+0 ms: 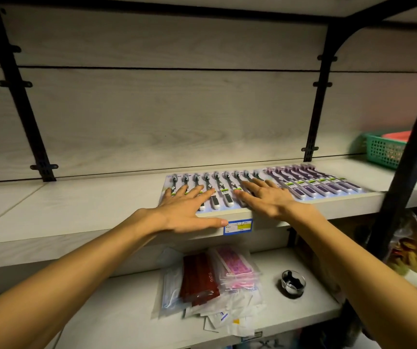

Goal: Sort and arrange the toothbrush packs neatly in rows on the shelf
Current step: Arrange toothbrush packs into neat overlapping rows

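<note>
Overlapping row of toothbrush packs (303, 183), dark-handled left, purple right, left hand (187, 206) and right hand (265, 197) spread flat on them

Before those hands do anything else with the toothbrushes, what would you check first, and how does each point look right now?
1. Left hand flat on the dark toothbrush packs, fingers straight: ok.
2. Right hand flat on the row, gripping nothing: ok.
3. Purple toothbrush packs grouped together to the right of the dark ones: ok.
4. Packs lying side by side in one row: ok.
5. Front ends level with the shelf edge: cannot tell under the hands.
6. Green basket clear of the row: ok.
</note>
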The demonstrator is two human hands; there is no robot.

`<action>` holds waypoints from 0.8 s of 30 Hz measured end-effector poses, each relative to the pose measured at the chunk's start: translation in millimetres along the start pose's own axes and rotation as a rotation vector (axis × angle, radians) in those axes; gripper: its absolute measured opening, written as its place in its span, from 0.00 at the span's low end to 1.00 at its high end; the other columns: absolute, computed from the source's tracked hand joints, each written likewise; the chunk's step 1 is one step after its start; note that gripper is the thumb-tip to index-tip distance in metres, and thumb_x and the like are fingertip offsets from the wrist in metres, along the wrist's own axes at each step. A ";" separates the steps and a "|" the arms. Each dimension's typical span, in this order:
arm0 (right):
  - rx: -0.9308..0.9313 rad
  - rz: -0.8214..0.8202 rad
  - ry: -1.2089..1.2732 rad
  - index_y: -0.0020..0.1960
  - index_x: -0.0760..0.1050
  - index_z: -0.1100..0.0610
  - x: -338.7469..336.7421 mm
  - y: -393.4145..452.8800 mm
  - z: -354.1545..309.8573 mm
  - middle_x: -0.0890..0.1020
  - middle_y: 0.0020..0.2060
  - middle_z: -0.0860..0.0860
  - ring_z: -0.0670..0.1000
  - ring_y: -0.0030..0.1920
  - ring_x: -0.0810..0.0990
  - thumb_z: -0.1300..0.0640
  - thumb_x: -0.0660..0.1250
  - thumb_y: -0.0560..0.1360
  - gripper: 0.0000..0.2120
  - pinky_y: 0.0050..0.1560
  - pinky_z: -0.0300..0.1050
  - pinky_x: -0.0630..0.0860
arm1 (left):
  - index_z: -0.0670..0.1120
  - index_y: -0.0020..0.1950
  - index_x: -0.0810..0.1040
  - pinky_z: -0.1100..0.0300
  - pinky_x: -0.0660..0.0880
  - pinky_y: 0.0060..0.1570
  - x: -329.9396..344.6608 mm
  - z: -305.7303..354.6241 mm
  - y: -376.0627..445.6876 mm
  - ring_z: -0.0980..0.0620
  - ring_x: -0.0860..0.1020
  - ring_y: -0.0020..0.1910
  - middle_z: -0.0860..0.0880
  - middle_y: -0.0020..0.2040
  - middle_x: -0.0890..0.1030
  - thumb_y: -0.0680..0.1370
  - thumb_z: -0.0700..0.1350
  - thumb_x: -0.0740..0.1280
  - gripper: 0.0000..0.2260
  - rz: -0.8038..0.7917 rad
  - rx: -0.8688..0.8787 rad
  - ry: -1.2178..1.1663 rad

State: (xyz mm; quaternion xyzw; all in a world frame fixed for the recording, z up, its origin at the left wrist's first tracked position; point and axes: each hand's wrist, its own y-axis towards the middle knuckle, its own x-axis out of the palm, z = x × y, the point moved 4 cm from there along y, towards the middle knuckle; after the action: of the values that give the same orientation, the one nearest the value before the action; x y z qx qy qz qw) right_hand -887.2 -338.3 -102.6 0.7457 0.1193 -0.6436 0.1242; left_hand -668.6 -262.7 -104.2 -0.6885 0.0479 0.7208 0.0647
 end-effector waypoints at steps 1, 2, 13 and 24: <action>0.005 -0.003 0.006 0.81 0.46 0.40 -1.1 -0.8 2.0 0.47 0.81 0.46 0.57 0.81 0.46 0.24 0.39 0.73 0.40 0.76 0.69 0.48 | 0.65 0.80 0.41 0.34 0.40 0.76 0.1 2.2 1.5 0.43 0.42 0.81 0.54 0.83 0.44 0.59 0.86 0.44 0.53 0.006 0.003 0.007; 0.010 -0.006 0.012 0.81 0.47 0.40 -2.0 -1.5 3.4 0.47 0.81 0.46 0.56 0.81 0.46 0.24 0.40 0.74 0.40 0.76 0.69 0.48 | 0.65 0.80 0.41 0.34 0.40 0.76 0.1 3.8 2.5 0.43 0.42 0.81 0.54 0.83 0.44 0.59 0.86 0.44 0.52 0.012 0.005 0.013; -0.027 0.028 0.017 0.81 0.49 0.41 -1.2 -0.6 9.8 0.50 0.81 0.47 0.57 0.81 0.48 0.23 0.40 0.74 0.40 0.76 0.67 0.48 | 0.64 0.80 0.42 0.35 0.40 0.76 3.3 11.0 1.9 0.44 0.44 0.81 0.54 0.83 0.45 0.60 0.85 0.45 0.52 0.041 -0.024 0.026; -0.025 0.036 -0.033 0.81 0.51 0.42 -6.4 -0.9 1.2 0.51 0.81 0.48 0.57 0.81 0.47 0.25 0.40 0.75 0.39 0.74 0.72 0.42 | 0.63 0.81 0.43 0.35 0.41 0.76 -0.1 10.6 -2.9 0.45 0.44 0.82 0.54 0.83 0.45 0.61 0.85 0.42 0.51 0.051 -0.009 -0.028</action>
State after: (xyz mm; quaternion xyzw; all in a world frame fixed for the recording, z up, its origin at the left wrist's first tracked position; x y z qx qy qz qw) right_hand -889.5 -338.0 -96.5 0.7355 0.1118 -0.6518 0.1473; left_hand -678.7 -258.2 -103.5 -0.6772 0.0612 0.7319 0.0438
